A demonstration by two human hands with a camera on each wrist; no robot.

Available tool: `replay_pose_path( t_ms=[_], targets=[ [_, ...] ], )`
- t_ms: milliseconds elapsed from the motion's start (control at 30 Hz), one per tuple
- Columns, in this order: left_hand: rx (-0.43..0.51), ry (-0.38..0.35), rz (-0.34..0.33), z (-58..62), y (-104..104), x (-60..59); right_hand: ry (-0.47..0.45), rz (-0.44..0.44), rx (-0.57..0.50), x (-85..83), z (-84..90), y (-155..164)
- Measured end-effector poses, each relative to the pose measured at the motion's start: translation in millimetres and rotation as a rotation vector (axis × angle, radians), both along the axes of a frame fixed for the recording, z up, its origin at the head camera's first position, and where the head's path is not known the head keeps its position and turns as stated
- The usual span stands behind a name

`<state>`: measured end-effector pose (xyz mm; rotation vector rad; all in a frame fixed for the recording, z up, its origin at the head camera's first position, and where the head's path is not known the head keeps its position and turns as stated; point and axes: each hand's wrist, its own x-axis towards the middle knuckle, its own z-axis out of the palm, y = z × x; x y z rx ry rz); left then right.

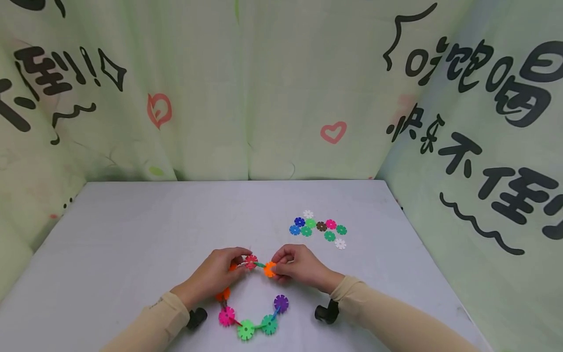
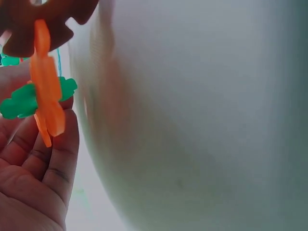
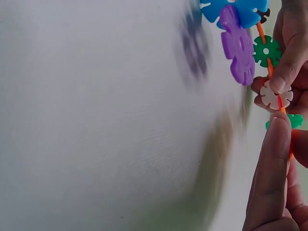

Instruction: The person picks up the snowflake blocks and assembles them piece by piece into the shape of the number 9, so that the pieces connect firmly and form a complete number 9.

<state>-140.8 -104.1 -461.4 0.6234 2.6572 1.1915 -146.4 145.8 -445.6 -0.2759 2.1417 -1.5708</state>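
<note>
A curved chain of interlocked plastic snowflake discs [image 1: 246,330] reaches from the table up to both hands. My left hand [image 1: 222,269] pinches its upper stretch close to a red disc [image 1: 251,262]; in the right wrist view its thumb presses on a white disc [image 3: 270,98]. At the chain's upper end, my right hand [image 1: 303,266] grips an orange disc [image 1: 269,269] between thumb and fingers. A green disc [image 1: 260,264], seen nearly edge-on, joins the red and orange ones. The lower loop ends at a purple disc [image 1: 281,303]. My left fingers cover part of the chain's left side.
Loose snowflake discs [image 1: 310,223] in several colours lie flat beyond my right hand on the white table [image 1: 145,234]. Printed curtains [image 1: 272,98] hang behind the table and at its sides. Black wrist devices [image 1: 327,312] sit under both forearms.
</note>
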Motion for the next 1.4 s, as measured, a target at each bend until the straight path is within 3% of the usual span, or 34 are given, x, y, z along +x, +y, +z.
replay_pose_path(
  t_ms=[533, 1400],
  targets=[
    [-0.015, 0.001, 0.018, 0.7, 0.7, -0.5, -0.071, 0.014, -0.012, -1.4, -0.3, -0.9],
    [-0.042, 0.040, -0.004, -0.9, -1.6, 0.8, -0.086, 0.038, -0.029, 1.6, -2.2, -1.8]
  ],
)
